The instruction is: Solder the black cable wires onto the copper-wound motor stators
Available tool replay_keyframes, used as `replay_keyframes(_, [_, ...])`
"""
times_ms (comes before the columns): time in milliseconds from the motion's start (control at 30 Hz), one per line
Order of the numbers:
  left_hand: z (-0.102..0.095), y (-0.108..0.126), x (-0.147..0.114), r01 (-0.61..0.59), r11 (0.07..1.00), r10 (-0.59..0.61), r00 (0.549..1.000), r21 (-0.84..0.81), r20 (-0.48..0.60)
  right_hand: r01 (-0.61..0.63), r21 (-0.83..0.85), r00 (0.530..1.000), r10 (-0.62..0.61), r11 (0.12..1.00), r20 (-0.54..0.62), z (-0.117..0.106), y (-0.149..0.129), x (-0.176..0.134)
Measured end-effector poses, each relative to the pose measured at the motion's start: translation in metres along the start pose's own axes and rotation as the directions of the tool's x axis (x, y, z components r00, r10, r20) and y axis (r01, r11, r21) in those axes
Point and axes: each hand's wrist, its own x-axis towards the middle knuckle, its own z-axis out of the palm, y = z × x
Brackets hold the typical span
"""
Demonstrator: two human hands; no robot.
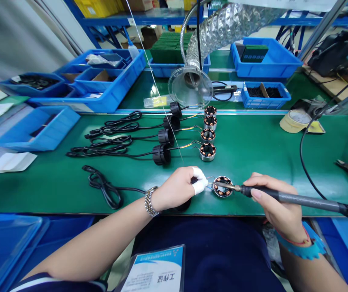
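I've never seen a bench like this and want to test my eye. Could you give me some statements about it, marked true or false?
1. The right hand holds a soldering iron. True.
2. The left wrist is bare. False: a metal watch is on it.
3. The iron's metal shaft reaches over a coil ring between the hands. True.
4. Only two more coil rings stand beyond the hands. False: four more rings stand there.
5. The silver duct ends in a clear funnel. True.
6. The table is white. False: the table is green.
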Motion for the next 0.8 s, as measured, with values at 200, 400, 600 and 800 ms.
replay_keyframes(200, [0.0002, 0.0002, 0.0007, 0.001, 1.0, -0.001, 1.0, -0.008, 0.001, -0.003, -0.021, 0.998, 0.004, 1.0, 0.062, 0.0021, -0.0042, 0.0029])
replay_keyframes(400, [0.0005, 0.0005, 0.0007, 0.017, 1.0, -0.017, 1.0, -0.019, 0.007, -0.008, -0.039, 0.998, 0.011, 0.999, 0.06, 0.0012, -0.0048, 0.0036])
replay_keyframes(600, [-0.0002, -0.0002, 0.0009, 0.008, 1.0, -0.008, 1.0, -0.025, 0.002, -0.006, -0.011, 1.0, 0.006, 1.0, 0.003, -0.0018, -0.0026, 0.0017])
replay_keyframes(800, [-0.0002, 0.0002, 0.0013, 0.028, 0.999, -0.028, 1.0, -0.032, 0.002, -0.006, -0.006, 1.0, 0.006, 1.0, -0.005, -0.0019, -0.0019, 0.0019])
